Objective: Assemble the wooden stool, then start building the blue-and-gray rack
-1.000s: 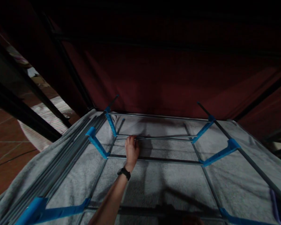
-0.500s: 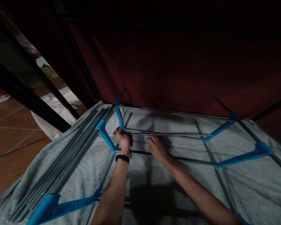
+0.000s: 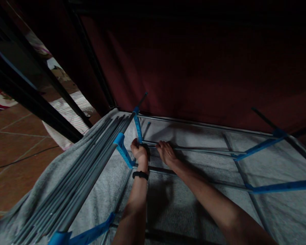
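The left hand (image 3: pixel 139 151) is closed around a thin grey metal rod (image 3: pixel 193 148) at its end by the blue plastic bracket (image 3: pixel 138 128), near the far left corner of the grey-towelled drying rack (image 3: pixel 188 200). The right hand (image 3: pixel 166 153) rests loosely curled on the same rod, just beside. The rod looks light, stiff and smooth, best held near that bracket end.

Home: tiled floor (image 3: pixel 12 149), drying rack (image 3: pixel 97 163)
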The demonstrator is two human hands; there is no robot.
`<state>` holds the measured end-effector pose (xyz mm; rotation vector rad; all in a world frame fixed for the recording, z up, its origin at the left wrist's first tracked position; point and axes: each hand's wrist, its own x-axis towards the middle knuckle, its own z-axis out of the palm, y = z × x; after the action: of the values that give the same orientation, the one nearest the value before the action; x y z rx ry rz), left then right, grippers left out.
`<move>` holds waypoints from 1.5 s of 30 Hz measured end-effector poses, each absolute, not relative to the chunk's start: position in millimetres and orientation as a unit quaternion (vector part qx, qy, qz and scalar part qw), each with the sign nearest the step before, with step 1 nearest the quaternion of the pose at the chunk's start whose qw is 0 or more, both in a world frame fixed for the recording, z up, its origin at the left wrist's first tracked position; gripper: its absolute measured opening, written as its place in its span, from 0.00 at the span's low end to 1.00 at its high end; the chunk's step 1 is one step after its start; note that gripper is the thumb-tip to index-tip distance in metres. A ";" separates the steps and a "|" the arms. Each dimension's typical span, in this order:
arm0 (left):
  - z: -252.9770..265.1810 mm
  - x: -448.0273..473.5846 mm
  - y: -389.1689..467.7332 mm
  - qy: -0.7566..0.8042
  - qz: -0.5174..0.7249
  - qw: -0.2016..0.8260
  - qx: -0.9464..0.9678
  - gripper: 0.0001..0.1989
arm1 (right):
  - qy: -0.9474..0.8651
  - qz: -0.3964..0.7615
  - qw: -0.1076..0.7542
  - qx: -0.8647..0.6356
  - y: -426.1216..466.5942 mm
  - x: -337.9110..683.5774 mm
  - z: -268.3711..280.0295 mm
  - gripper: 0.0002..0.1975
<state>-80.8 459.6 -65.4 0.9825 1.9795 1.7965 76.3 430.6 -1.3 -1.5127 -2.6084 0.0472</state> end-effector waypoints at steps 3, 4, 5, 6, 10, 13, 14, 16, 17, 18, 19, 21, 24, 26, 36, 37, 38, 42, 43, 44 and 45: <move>-61.2 -85.0 459.9 0.682 0.658 0.136 0.289 0.23 | -0.864 0.014 0.060 -0.499 432.8 76.7 9.3 0.21; -59.9 -86.8 460.3 0.672 0.671 0.131 0.286 0.22 | -0.866 0.012 0.055 -0.496 433.4 77.0 14.2 0.21; -58.5 -88.4 460.8 0.658 0.687 0.129 0.281 0.22 | -0.869 0.012 0.049 -0.492 434.0 77.4 19.4 0.21; -56.9 -89.6 461.6 0.642 0.704 0.129 0.273 0.21 | -0.872 0.013 0.044 -0.488 434.5 77.9 24.7 0.21; -48.2 -86.8 465.2 0.595 0.750 0.157 0.242 0.18 | -0.878 0.023 0.050 -0.475 435.0 80.5 41.9 0.21; -39.1 -80.8 464.6 0.596 0.752 0.159 0.234 0.18 | -0.885 0.017 0.062 -0.462 434.3 82.5 48.9 0.22; -36.1 -79.2 463.7 0.599 0.748 0.157 0.238 0.18 | -0.886 0.014 0.064 -0.459 434.4 82.8 50.7 0.23; -30.5 -77.2 461.6 0.604 0.737 0.164 0.256 0.20 | -0.885 0.012 0.065 -0.461 435.4 82.5 54.6 0.23; -28.0 -76.6 460.8 0.605 0.731 0.171 0.266 0.22 | -0.883 0.013 0.065 -0.464 436.5 81.9 56.9 0.22; -25.8 -76.2 460.5 0.601 0.729 0.180 0.274 0.22 | -0.881 0.014 0.065 -0.469 437.9 81.3 59.5 0.22; -23.6 -75.8 460.5 0.594 0.733 0.187 0.275 0.22 | -0.878 0.016 0.064 -0.474 439.5 80.7 62.2 0.22; -19.4 -74.3 461.8 0.569 0.755 0.195 0.261 0.21 | -0.877 0.021 0.053 -0.477 443.1 80.0 67.7 0.23; -13.4 -71.0 464.7 0.535 0.786 0.198 0.239 0.16 | -0.882 0.030 0.036 -0.469 447.3 80.0 74.6 0.24; -9.8 -69.2 465.9 0.527 0.789 0.201 0.243 0.14 | -0.883 0.036 0.038 -0.466 448.5 79.9 77.4 0.24; -7.1 -68.9 461.7 0.519 0.765 0.223 0.309 0.18 | -0.876 0.014 0.061 -0.478 447.1 73.6 77.0 0.19; -7.6 -68.6 461.4 0.517 0.765 0.230 0.307 0.19 | -0.874 0.014 0.061 -0.482 447.6 72.9 77.1 0.20; -8.1 -68.6 461.3 0.517 0.764 0.237 0.306 0.20 | -0.873 0.015 0.061 -0.484 448.1 72.1 77.4 0.21; -11.8 -71.9 464.9 0.515 0.761 0.249 0.307 0.22 | -0.872 0.023 0.059 -0.486 449.7 70.2 79.5 0.23; -13.2 -73.4 466.7 0.515 0.759 0.252 0.308 0.22 | -0.871 0.025 0.059 -0.488 449.8 70.0 80.3 0.24; -14.7 -75.0 468.7 0.517 0.757 0.257 0.307 0.22 | -0.869 0.029 0.058 -0.490 449.8 69.9 81.2 0.24; -16.4 -76.5 470.8 0.519 0.755 0.262 0.303 0.22 | -0.869 0.032 0.056 -0.491 449.8 69.9 82.1 0.24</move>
<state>-76.5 470.8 -16.4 0.8202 1.4047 2.0417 69.9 449.8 82.1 -1.4903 -2.6359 0.0983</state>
